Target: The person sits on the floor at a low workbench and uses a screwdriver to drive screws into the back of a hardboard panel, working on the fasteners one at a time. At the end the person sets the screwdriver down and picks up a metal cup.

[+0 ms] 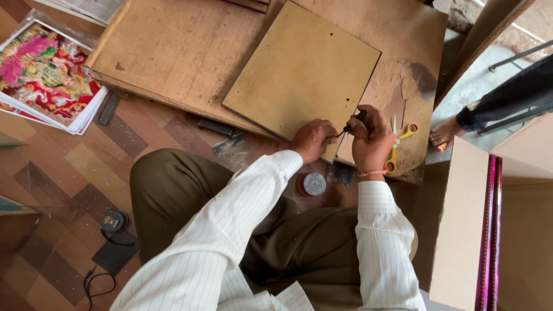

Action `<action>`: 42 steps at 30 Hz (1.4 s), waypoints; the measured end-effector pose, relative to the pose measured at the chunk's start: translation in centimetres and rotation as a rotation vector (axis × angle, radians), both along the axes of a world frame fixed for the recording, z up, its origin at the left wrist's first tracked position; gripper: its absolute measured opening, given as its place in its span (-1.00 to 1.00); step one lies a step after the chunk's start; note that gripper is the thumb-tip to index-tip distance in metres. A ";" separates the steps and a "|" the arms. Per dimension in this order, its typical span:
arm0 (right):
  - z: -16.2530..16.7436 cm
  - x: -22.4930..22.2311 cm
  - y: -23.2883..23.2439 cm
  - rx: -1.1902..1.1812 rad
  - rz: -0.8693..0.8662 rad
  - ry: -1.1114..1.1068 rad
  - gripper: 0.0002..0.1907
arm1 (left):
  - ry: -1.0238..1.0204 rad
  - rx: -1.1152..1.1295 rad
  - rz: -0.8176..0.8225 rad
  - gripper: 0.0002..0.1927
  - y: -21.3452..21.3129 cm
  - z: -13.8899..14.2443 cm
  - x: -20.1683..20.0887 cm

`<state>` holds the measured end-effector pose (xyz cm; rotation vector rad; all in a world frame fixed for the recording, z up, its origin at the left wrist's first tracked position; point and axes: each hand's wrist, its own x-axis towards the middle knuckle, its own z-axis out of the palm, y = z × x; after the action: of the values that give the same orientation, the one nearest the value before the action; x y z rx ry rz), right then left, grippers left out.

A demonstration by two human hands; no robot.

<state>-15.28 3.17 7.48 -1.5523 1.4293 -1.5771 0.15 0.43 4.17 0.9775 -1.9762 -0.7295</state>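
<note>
Right hand fisted round a small dark-handled tool, tip pointing left at the near edge of the brown board, where the left hand pinches it steady, board's long axis running away up-right, both hands equally close.
</note>
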 end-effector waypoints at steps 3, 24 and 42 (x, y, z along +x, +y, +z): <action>-0.1 -0.2 -0.1 0.009 -0.078 0.092 -0.74 | 0.018 0.066 -0.027 -0.86 -0.3 0.2 0.0; 1.2 0.8 1.4 -0.060 -0.118 0.346 -0.66 | -0.012 0.067 -0.002 -0.86 -0.2 0.1 -0.2; 1.3 1.0 1.4 -0.025 -0.039 0.088 -0.63 | -0.029 0.018 -0.037 -0.89 -0.1 -0.2 -0.2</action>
<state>-14.24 4.54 8.74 -1.6361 1.5009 -1.5724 -0.04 0.29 4.00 0.9691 -2.0205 -0.7590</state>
